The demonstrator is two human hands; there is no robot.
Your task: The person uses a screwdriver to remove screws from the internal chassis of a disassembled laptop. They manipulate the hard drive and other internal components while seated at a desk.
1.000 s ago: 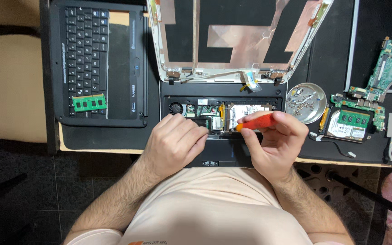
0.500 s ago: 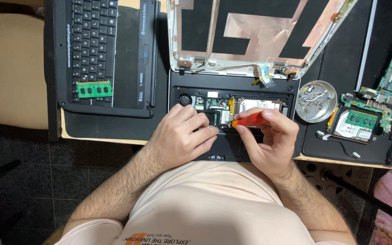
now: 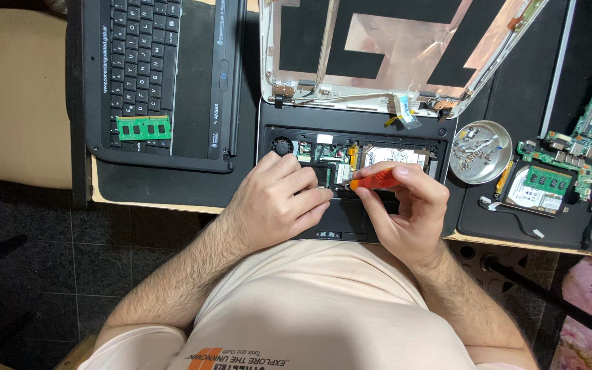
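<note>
Left of the fingers, a green RAM stick (image 3: 144, 127) sits on a keyboard (image 3: 135, 65). Left hand (image 3: 277, 204) rests curled on the opened laptop base (image 3: 351, 147), holding nothing. Right hand (image 3: 409, 209) fingers pinch an orange screwdriver (image 3: 373, 180), tip just beside the left fingertips. Further right, a metal screw dish (image 3: 477, 152).

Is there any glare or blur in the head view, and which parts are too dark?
Head view: sharp throughout, no motion blur on the left hand or right hand; mild glare on the metal dish and the copper foil; the floor is dim.
</note>
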